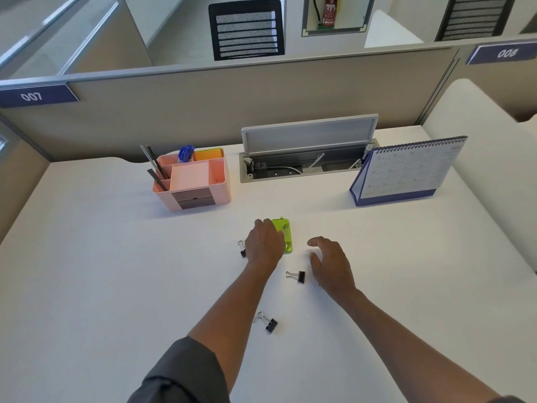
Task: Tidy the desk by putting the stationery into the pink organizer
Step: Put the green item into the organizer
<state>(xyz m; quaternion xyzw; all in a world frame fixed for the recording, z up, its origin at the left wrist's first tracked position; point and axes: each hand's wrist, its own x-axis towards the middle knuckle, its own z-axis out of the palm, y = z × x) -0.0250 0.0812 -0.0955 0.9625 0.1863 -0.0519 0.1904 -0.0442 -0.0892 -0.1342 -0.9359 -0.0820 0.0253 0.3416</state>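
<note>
A: What sits at the left of the desk (pixel 87 271)?

B: The pink organizer (pixel 195 181), with pens and rulers upright in its back compartments.

A: And the hands?

B: The left hand (pixel 265 242) lies over a green stapler (pixel 285 235), fingers curled on it; whether it grips, I cannot tell. One binder clip (pixel 242 249) lies just left of it, another (pixel 296 276) between the hands. The right hand (pixel 329 263) hovers spread, holding nothing.

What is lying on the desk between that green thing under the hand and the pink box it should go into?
Nothing visible. The left hand rests on the green stapler, and the desk from there to the pink organizer is bare. The binder clips lie nearer the person, off that path.
</note>
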